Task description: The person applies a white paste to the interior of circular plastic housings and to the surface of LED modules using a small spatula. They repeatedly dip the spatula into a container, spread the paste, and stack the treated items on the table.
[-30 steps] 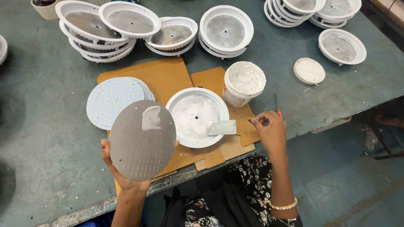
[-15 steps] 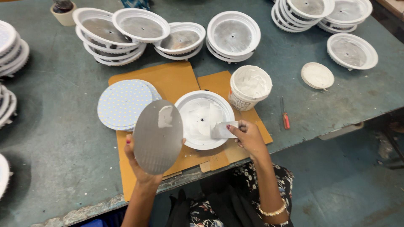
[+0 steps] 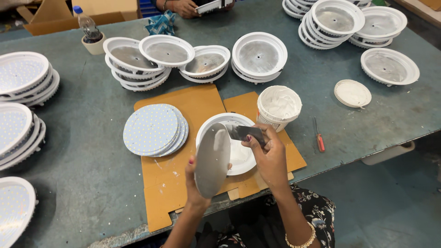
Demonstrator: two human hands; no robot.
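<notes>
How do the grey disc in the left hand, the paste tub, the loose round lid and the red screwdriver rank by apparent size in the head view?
1. Grey disc, though nearest the camera
2. Paste tub
3. Lid
4. Screwdriver

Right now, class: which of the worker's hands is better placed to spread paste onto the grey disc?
Right. The right hand grips the scraper, its blade beside the grey disc; the left hand is busy holding that disc.
</notes>
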